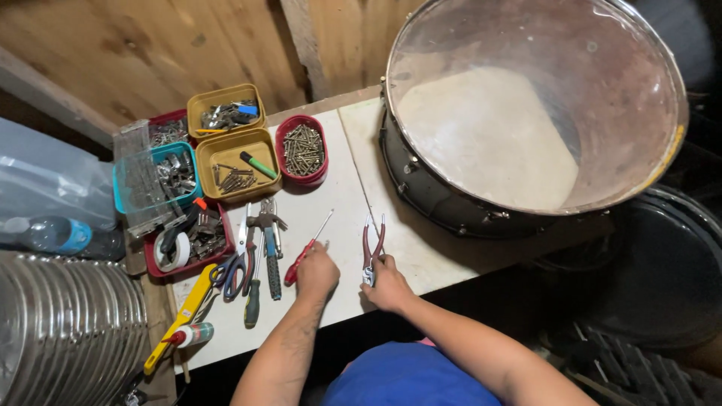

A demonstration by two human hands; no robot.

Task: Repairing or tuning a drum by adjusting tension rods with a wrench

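white surface (pixel 338 188): left hand (pixel 317 273) fingers clamp red screwdriver (pixel 307 252), right hand (pixel 387 286) fingers clamp pliers (pixel 372 248); either tip could puncture the nearby drum (pixel 526 113) skin.

My left hand (pixel 316 272) is resting on the flat white tabletop (pixel 338 188), touching the red-handled screwdriver (pixel 307 249); my right hand (pixel 387 286) is lying just right of it, at the red-handled pliers (pixel 372 244). The large round drum (pixel 526 113) is sitting behind and right of both. Left of the screwdriver, loose hand tools (pixel 259 256) are lying, with small plastic trays of screws (pixel 301 149) behind them.
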